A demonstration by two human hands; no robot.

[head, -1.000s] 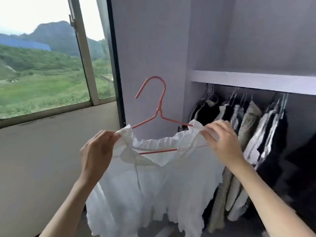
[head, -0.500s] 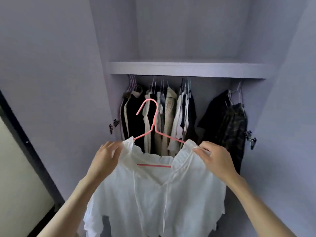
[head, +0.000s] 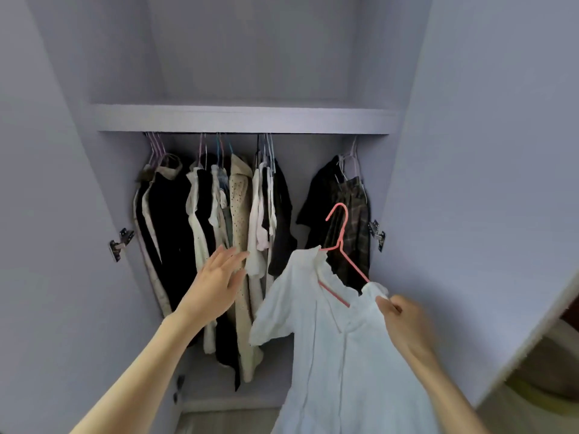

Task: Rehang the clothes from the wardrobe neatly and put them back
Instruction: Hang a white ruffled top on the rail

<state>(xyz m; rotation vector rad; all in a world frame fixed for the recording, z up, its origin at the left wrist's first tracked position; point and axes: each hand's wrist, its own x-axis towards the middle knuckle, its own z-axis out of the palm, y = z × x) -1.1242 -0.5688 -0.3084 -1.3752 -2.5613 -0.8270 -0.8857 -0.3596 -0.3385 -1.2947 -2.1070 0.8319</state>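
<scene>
Open wardrobe fills the view, pale lilac walls, doors swung out on both sides. One shelf runs across; the hanging space is below it.

Main group of hung clothes sits left to centre under the shelf: black, cream and one dotted beige piece, packed close on thin hangers. Smaller dark group hangs at the far right, including a plaid piece. Gap between the two groups.

White blouse is out of the wardrobe, in front of that gap and the right group, low in the view. It is on the pink hanger, tilted, hook up and pointing toward the dark group, not on the rail. One sleeve hangs out to the left.

Right hand pinches the blouse at its right shoulder, over the hanger end; somewhat blurred.

Left hand holds nothing, fingers straight and spread, right at the beige and cream pieces in the main group. Contact cannot be told for sure.

Metal hinges show on both side walls.
</scene>
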